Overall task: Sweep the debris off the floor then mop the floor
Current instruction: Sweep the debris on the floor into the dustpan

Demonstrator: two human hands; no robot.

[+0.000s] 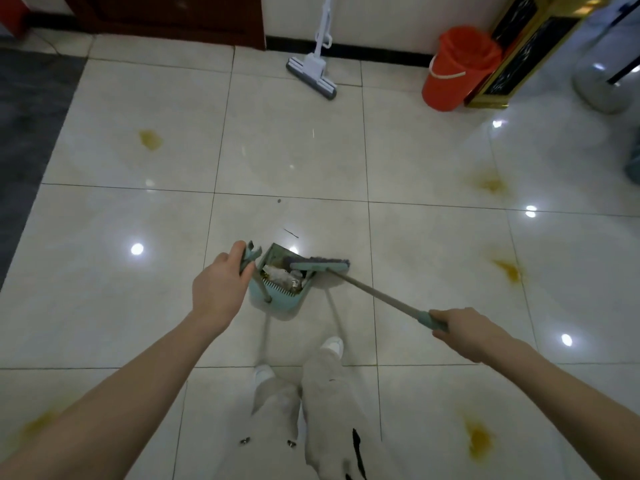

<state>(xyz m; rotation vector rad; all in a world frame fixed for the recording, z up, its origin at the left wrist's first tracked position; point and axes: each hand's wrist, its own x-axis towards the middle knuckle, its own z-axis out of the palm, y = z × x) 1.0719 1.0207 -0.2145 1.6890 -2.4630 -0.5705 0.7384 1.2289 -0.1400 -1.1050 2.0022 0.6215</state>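
Observation:
My left hand (221, 289) grips the top of the teal dustpan's handle (250, 259). The teal dustpan (282, 297) stands on the white tile floor (294, 150) just ahead of my feet, with crumpled debris (284, 277) inside it. My right hand (464, 332) holds the broom by its teal grip (431, 318). The broom head (320, 265) lies across the dustpan's mouth, on its right side. A thin dark sliver (291, 233) and a small dark speck (279, 201) lie on the floor beyond the pan. Several yellow stains, such as one at the left (150, 138), mark the tiles.
A white sponge mop (313, 72) leans against the far wall. An orange bucket (457, 69) stands to its right, beside a gold and black cabinet (526, 53). A dark mat (31, 133) covers the floor at the left. My white shoes (332, 346) are below the dustpan.

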